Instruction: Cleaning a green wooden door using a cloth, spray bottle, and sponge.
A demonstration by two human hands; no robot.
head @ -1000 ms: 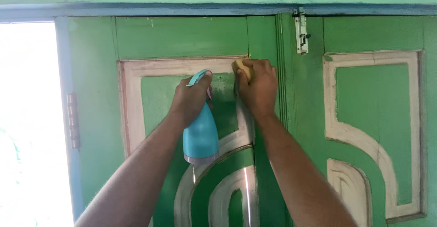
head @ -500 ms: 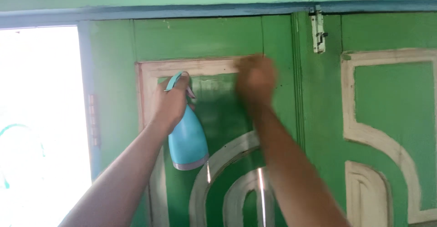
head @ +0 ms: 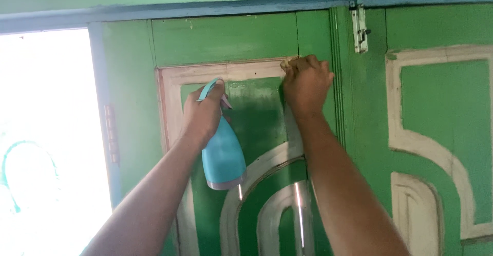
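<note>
My left hand (head: 202,115) grips a light blue spray bottle (head: 223,156) by its neck and trigger, held up against the green door panel (head: 257,117). My right hand (head: 306,84) is closed on a yellowish sponge (head: 288,63), of which only a small edge shows above the fingers. It presses the sponge onto the upper right corner of the cream raised trim (head: 221,72) of the panel. A wet, pale smear lies on the green paint between the two hands.
A double green door with cream curved trim fills the view; the second leaf (head: 436,122) is at the right. A metal bolt latch (head: 360,27) sits at the top by the blue frame. A bright opening (head: 46,138) and a hinge (head: 111,133) lie at the left.
My right hand swept left over the trim, then back right to the panel's upper corner. The left hand with the bottle stayed nearly still. The view shifted slightly left and up.
</note>
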